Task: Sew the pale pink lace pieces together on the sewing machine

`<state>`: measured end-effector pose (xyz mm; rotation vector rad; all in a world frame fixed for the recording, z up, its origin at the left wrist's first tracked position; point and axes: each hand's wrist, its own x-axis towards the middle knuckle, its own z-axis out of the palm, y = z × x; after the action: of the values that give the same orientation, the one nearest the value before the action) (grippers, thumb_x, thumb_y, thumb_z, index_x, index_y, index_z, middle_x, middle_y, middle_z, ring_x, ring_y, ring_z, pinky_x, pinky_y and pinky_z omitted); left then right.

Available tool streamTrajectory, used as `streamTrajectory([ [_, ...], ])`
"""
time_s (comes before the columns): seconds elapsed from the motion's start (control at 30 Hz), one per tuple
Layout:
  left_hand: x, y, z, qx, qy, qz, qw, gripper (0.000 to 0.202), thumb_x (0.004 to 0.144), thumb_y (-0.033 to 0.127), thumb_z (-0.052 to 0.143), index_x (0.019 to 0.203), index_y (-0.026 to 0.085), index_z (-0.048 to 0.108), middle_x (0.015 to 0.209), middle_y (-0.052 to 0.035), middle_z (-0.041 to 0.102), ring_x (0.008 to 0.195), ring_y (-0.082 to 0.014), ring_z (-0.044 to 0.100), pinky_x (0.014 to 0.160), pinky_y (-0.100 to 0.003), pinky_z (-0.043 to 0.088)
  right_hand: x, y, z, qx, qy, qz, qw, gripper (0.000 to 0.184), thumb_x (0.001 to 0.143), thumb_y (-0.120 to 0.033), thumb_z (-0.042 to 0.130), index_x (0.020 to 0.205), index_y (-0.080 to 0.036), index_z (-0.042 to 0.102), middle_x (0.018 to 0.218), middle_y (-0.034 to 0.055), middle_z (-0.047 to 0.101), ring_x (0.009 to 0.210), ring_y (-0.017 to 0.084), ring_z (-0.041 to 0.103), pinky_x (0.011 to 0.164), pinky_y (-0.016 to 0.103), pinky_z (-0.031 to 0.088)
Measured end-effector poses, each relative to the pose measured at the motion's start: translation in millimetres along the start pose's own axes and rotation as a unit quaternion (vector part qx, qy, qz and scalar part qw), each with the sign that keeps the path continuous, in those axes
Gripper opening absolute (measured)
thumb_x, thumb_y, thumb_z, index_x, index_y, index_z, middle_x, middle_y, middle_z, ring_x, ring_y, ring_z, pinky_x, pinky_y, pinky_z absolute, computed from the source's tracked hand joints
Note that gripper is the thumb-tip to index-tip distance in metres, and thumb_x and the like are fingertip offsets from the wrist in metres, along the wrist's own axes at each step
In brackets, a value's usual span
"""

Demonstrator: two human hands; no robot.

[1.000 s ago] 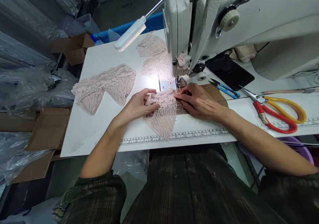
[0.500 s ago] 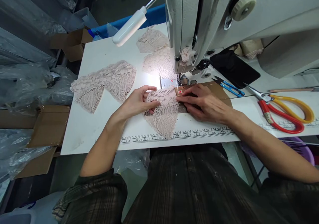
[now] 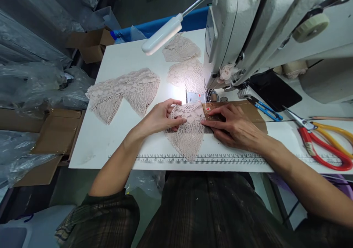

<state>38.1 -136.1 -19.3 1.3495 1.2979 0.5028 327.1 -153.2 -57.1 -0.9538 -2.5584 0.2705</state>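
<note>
A pale pink lace piece [image 3: 190, 137], scalloped along its top and tapering to a rounded point, lies in front of the sewing machine's needle area. My left hand [image 3: 162, 117] pinches its left edge, thumb on top and fingers partly hidden beneath. From the other side my right hand [image 3: 234, 126] rests palm down on the brown taped plate [image 3: 245, 112], fingers stretched out and apart, index fingertip touching the lace's right edge. The presser foot [image 3: 209, 95] of the sewing machine [image 3: 231, 31] stands just behind the lace.
More lace pieces lie left [image 3: 124, 88] and behind [image 3: 186, 71]. Blue thread snips [image 3: 266, 109], a black phone [image 3: 275, 90] and red-and-yellow scissors [image 3: 317, 141] are on the right. A lamp [image 3: 162, 35] hangs above; a printed ruler [image 3: 165, 159] follows the front edge.
The camera view has shifted, so the table and machine appear farther right. Both hands keep nearly the same hold and place on the lace.
</note>
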Motion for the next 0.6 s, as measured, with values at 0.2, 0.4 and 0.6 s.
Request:
streamTrajectory([
  [0.2, 0.0, -2.6, 1.6, 0.006, 0.007, 0.007, 1.000, 0.063, 0.082, 0.024, 0.084, 0.138, 0.017, 0.055, 0.077, 0.0021, 0.068, 0.056, -0.0094, 0.067, 0.054, -0.022, 0.059, 0.3, -1.5, -0.1, 0.004, -0.002, 0.008, 1.000, 0.034, 0.100, -0.030, 0.055, 0.129, -0.034, 0.074, 0.128, 0.0104, 0.062, 0.115, 0.027, 0.055, 0.095, 0.046, 0.046],
  [0.4, -3.5, 1.2, -1.7, 0.070, 0.003, 0.022, 0.997, 0.068, 0.084, 0.036, 0.083, 0.143, 0.018, 0.053, 0.077, 0.0021, 0.066, 0.060, -0.0113, 0.066, 0.055, -0.024, 0.055, 0.4, -0.8, 0.3, 0.008, -0.005, 0.010, 1.000, 0.034, 0.101, -0.031, 0.056, 0.130, -0.035, 0.073, 0.131, 0.0093, 0.061, 0.116, 0.027, 0.054, 0.096, 0.046, 0.047],
  [0.6, 2.5, 5.0, 0.6, 0.379, 0.223, 0.248, 0.863, 0.025, 0.094, 0.039, 0.070, 0.112, 0.022, 0.074, 0.107, -0.0065, 0.067, 0.080, -0.0160, 0.060, 0.069, -0.031, 0.053, 1.0, -0.2, 2.0, 0.003, 0.003, 0.009, 1.000, 0.035, 0.099, -0.029, 0.057, 0.128, -0.035, 0.073, 0.128, 0.0089, 0.062, 0.115, 0.027, 0.053, 0.096, 0.046, 0.045],
])
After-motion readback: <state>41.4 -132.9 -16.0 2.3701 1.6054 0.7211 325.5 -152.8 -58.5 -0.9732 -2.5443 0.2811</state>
